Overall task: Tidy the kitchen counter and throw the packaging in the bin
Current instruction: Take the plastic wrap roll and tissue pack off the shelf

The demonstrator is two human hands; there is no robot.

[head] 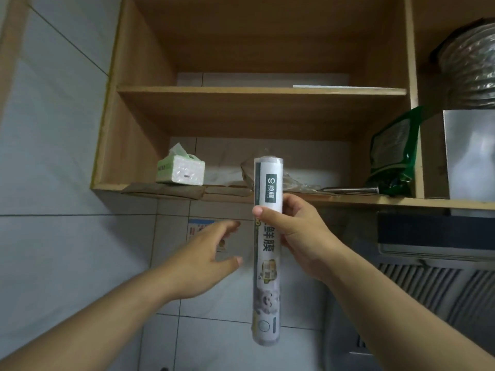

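The cling-film roll (pixel 267 250) is white with a dark green stripe and logo panel, dark characters and a grey cat print. At ten o'clock from it the tissue pack (pixel 180 170) is pale green and white; at two o'clock the bag (pixel 393 159) is dark green. The cabinet (pixel 262 90) is tan wood.

Open wooden wall cabinet (pixel 262 91), white-tiled wall (pixel 53 156).

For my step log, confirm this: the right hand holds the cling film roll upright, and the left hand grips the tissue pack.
One error. The head view shows the left hand open, holding nothing; the tissue pack sits untouched on the shelf. The right hand does hold the cling film roll upright.
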